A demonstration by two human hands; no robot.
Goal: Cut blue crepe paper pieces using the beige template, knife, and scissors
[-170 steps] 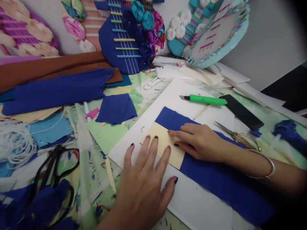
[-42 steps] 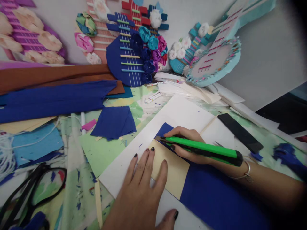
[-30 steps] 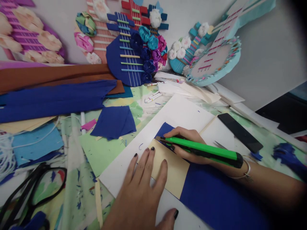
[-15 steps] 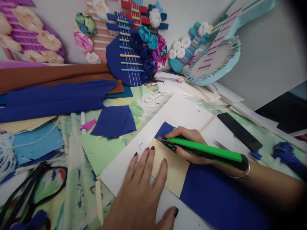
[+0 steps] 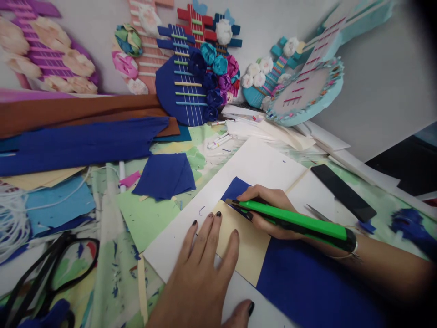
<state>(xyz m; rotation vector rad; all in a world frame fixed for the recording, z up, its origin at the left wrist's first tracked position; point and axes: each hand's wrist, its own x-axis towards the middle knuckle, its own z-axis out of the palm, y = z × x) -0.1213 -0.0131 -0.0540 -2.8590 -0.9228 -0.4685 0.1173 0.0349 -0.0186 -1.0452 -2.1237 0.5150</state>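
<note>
My left hand (image 5: pixel 205 273) lies flat with fingers spread, pressing down a cream card rectangle (image 5: pixel 247 243). The card rests on a long strip of dark blue crepe paper (image 5: pixel 307 282), which lies on a white board (image 5: pixel 259 161). My right hand (image 5: pixel 269 214) grips a green utility knife (image 5: pixel 297 221). The knife's blade tip touches the blue paper along the card's far edge, near its top corner.
Scissors (image 5: pixel 317 212) and a black flat bar (image 5: pixel 343 191) lie right of the board. A folded blue paper piece (image 5: pixel 165 175), blue and brown paper rolls (image 5: pixel 78 141), black-handled scissors (image 5: pixel 51 273) and white string (image 5: pixel 12 218) lie left. Paper guitar crafts (image 5: pixel 191 73) lean on the wall.
Since 5.7 s ago my right hand has picked up the green knife and set its blade at the card's edge. In the last second the knife has slid slightly right along that edge.
</note>
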